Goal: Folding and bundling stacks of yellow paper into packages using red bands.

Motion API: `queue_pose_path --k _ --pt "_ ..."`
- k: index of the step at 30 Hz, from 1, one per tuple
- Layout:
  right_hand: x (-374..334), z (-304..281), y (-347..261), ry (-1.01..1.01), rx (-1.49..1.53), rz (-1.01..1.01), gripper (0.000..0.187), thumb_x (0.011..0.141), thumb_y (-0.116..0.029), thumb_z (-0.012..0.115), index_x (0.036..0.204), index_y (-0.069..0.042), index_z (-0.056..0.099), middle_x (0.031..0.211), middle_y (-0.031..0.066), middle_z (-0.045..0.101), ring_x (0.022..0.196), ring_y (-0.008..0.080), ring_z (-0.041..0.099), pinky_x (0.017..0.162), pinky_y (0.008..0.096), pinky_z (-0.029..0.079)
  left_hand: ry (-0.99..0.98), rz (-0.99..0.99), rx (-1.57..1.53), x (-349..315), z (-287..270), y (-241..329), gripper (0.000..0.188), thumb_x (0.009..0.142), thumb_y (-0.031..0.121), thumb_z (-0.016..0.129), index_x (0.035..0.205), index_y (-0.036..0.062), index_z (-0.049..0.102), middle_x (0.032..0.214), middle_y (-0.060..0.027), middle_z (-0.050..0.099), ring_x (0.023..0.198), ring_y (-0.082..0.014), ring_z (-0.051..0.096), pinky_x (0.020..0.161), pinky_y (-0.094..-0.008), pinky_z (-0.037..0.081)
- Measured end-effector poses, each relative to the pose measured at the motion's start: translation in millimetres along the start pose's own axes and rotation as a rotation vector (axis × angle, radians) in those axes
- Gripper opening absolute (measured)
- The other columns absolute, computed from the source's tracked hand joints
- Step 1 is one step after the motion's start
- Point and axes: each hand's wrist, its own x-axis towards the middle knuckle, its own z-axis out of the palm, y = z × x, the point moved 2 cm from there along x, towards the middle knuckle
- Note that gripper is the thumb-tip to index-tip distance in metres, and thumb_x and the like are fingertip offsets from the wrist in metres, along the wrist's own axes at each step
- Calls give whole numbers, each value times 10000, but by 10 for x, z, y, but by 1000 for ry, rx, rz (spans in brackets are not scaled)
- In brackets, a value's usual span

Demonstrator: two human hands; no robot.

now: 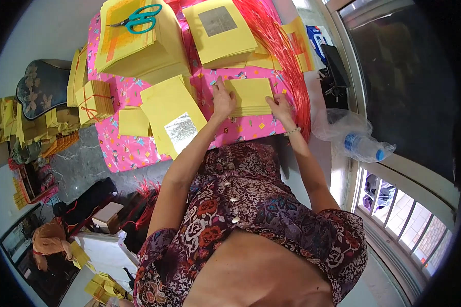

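Observation:
On the pink patterned tablecloth [225, 135] lies a small stack of folded yellow paper [253, 92], its layered edge toward me. My left hand [223, 101] grips the stack's left edge, fingers pointing away from me. At the right edge my right hand [280, 108] holds it, thumb and fingers bent around the side. Left of my left hand is a pile of yellow sheets [161, 100] with a silver square on top. Farther back sits another yellow pile [228, 43] with a silver square. The undersides of my fingers are hidden.
Teal-handled scissors [141, 19] rest on a tall yellow paper stack [143, 56] at the back left. Red strands [287, 66] hang along the table's right side. Bundles tied with red string [95, 102] stand left. A plastic-wrapped bottle [362, 146] is by the window.

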Motion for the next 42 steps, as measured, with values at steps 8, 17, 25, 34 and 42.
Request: queue_pose_path --k 8,17,25,34,42 --pt "20 -160 -186 51 50 15 551 872 -411 666 1143 52 538 1034 190 636 943 292 619 834 406 488 115 79 -3 -41 -213 185 716 831 76 614 1422 -49 231 1253 -348 382 1134 -493 458 1010 -485 390" --pt "-495 -289 -965 200 62 -563 322 879 -147 644 1153 -15 537 1069 161 548 1003 309 545 849 390 465 78 252 -172 -849 -1088 375 305 827 33 602 1132 32 602 1026 -168 594 1017 -353 563 907 -411 450" --pt "-1049 307 -1467 -492 -252 -1177 437 773 -149 720 1171 -91 549 1152 105 496 1049 309 538 861 417 487 234 48 -120 -1607 -1528 -159 351 749 69 720 1090 71 638 1017 -122 604 983 -301 555 844 -372 460" --pt "-1001 599 -1533 -428 -199 -1316 158 795 -132 683 931 -77 624 915 60 548 885 254 576 726 367 501 274 165 316 -1790 -1624 -304 419 696 125 783 1090 125 639 1122 -73 588 1089 -296 495 969 -462 338" --pt "-1019 718 -1757 -348 -159 -1276 96 831 -159 658 886 -81 647 838 67 567 773 262 601 670 375 506 245 218 309 -1574 -1823 -457 182 831 94 672 1013 102 676 926 -66 662 901 -265 587 856 -398 394"
